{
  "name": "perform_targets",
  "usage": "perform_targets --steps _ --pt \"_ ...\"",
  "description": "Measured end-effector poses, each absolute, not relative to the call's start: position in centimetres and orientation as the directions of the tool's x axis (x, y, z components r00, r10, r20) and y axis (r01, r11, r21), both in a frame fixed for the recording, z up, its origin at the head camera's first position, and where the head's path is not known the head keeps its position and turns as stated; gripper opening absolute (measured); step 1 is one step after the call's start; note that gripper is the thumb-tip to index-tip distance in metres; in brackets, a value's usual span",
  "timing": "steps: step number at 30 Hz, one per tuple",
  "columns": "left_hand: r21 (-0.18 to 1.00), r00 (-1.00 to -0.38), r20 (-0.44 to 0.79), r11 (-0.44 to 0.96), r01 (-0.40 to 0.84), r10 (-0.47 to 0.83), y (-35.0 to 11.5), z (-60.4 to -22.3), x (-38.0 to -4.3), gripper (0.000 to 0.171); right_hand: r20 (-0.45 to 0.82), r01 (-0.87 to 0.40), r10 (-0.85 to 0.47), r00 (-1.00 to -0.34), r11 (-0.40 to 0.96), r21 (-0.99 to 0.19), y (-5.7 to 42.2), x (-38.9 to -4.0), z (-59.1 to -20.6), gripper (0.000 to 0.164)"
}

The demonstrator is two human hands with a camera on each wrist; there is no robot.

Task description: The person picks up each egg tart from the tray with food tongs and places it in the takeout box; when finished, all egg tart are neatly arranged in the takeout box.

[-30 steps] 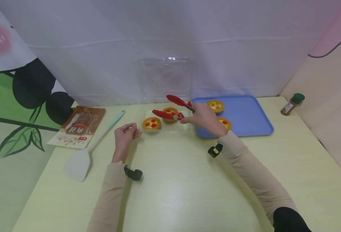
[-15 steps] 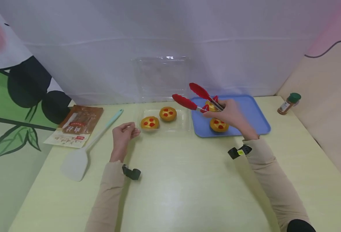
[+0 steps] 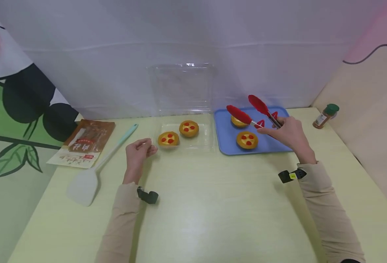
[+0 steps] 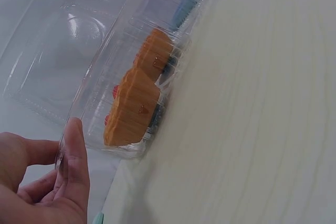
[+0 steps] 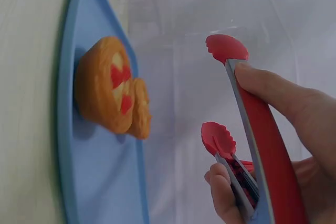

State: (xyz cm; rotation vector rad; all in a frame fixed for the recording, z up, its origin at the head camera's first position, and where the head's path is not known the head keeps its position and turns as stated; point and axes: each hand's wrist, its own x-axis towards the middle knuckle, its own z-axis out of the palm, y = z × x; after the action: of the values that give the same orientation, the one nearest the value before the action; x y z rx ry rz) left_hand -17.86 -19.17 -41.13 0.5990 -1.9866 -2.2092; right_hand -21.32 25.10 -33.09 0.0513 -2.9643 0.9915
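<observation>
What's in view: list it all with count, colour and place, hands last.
Hinged plastic container: 1, transparent, back centre, lid raised
Round spotted tarts: 2, golden, inside container
Flat rectangular tray: 1, blue, right of container
Round tray tarts: 2, golden, on tray
Red-tipped metal tongs: 1, silver and red, above tray
Flat packet: 1, brown and cream, back left
Long spatula: 1, white and teal, beside packet
Green-capped bottle: 1, brown, back right
Smooth table: 1, pale yellow, underneath
Printed cloth backdrop: panels uncounted, mostly pale grey, behind table
Wrist cameras: 2, black, both wrists
Sleeves: 2, beige, both arms
Left hand: 1, bare, pinching container
Right hand: 1, bare, holding tongs
</observation>
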Motion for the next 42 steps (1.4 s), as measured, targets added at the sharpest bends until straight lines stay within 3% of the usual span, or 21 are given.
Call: perform_targets --steps 22,34,42 --pt "0.977 -0.924 -0.195 -0.151 -0.153 -0.33 -19.0 -41.1 -17.6 0.039 -0.038 -0.065 -0.093 -0.995 0.885 -0.461 24.9 -24.9 -34.9 0.067" --pt "0.972 -0.916 -0.225 -0.145 -0.186 -0.332 -19.0 -41.1 -17.6 0.039 -0.075 -0.04 -0.086 -0.993 0.878 -0.477 24.0 -24.9 -34.5 0.054" --pt "0.973 -0.917 -0.221 -0.143 -0.183 -0.332 -18.9 -40.7 -17.6 0.038 -0.067 -0.04 -0.084 -0.994 0.868 -0.495 24.4 -24.5 -34.7 0.061"
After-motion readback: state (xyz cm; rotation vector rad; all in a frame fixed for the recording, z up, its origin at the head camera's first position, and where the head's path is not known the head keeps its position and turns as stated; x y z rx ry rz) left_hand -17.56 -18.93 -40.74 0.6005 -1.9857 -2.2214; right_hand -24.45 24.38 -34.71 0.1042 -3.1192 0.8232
